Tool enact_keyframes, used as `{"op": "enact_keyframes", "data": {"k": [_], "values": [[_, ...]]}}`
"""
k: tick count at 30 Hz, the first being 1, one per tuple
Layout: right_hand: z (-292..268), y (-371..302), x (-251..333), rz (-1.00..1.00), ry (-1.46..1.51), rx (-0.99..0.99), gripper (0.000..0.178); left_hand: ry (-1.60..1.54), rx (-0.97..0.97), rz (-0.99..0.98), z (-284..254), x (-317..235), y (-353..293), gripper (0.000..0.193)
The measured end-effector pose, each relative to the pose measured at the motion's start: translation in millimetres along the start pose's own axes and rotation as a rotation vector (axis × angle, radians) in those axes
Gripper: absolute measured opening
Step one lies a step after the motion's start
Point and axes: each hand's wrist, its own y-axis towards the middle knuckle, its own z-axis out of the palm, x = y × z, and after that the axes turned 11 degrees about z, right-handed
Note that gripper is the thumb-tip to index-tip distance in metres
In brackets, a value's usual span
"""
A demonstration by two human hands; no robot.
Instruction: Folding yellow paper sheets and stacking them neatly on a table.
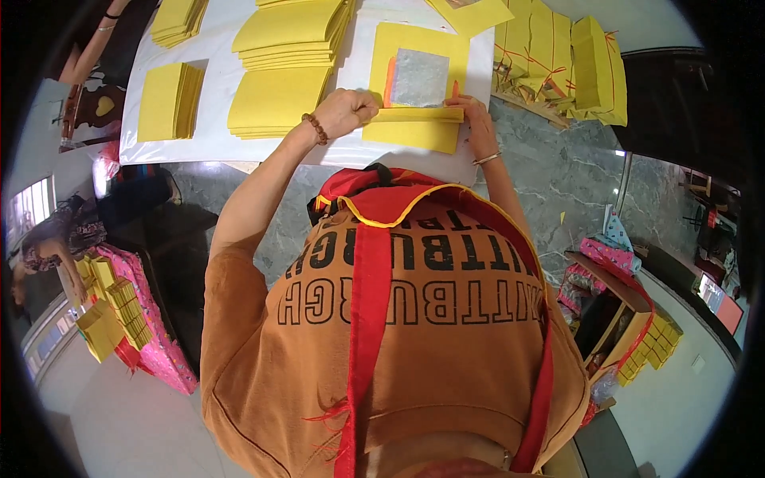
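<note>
A yellow paper sheet (458, 52) with a silver square (421, 77) on it lies on the white-covered table in front of me. Orange paper (390, 82) shows along the square's left side, with a small orange bit at its right. Across the sheet, just below the square, runs a narrow folded yellow strip (418, 115). My left hand (347, 113) is closed at the strip's left end, fingers curled. At the other end, my right hand (476, 126) pinches the strip, its fingertips on the paper. Yellow paper also extends below the fold, toward me.
Stacks of yellow paper (277, 99) stand left of the sheet on the white table (215, 88). Yellow paper bags (598, 72) tied with red cord are at right. Far left, a person (52, 251) bends by a pink-covered table (163, 350) with yellow bundles. Another arm (94, 44) shows at top left.
</note>
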Motion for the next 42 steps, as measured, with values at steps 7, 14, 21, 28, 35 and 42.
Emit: {"op": "enact_keyframes", "data": {"k": [7,14,21,28,35,42], "values": [[-0.7,-1.1,-1.8,0.004,-0.014,0.012,0.038,-0.049,-0.012,0.027,2.1,5.1,0.1,0.022],[-1.9,-1.9,-3.2,-0.118,-0.238,0.010,0.022,-0.070,-0.055,-0.021,3.9,8.4,-0.2,0.024],[2.8,-2.0,-10.5,0.161,0.005,0.004,0.023,-0.434,-0.473,0.093,30.7,2.2,5.5,0.032],[-2.9,-17.2,-5.7,0.242,0.163,0.023,0.023,0.147,-0.453,0.293,28.2,0.5,7.1,0.018],[-14.8,-41.2,23.3,0.075,-0.091,0.189,0.022,0.206,-0.295,0.196,35.3,-9.8,-25.7,0.025],[-3.1,-16.1,39.9,0.113,-0.071,0.096,0.027,-0.068,-0.450,-0.098,45.2,4.5,-1.4,0.032]]}}
